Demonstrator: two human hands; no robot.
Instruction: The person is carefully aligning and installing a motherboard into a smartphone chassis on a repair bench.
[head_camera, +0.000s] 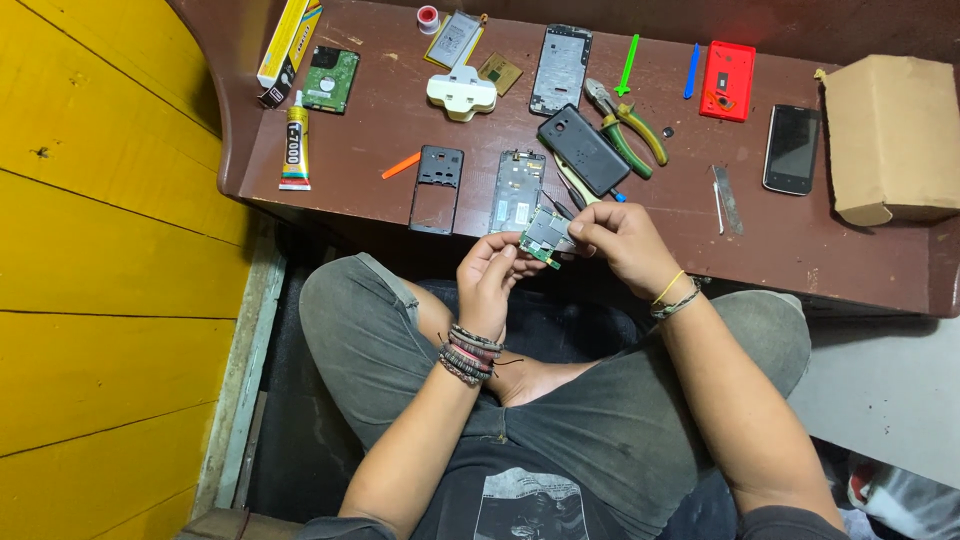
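Both the left hand (490, 275) and right hand (620, 240) pinch a small green circuit board (545, 237) above the brown wooden table (780, 250) edge.

Two hands, the left hand (487, 278) and the right hand (622, 240), hold one small green circuit board (545, 236). On the table (800, 250), at twelve o'clock from the hands, lie two whole phones, two empty phone frames, one pair of pliers (625, 125), one glue tube (294, 148) and one cardboard box (888, 135).
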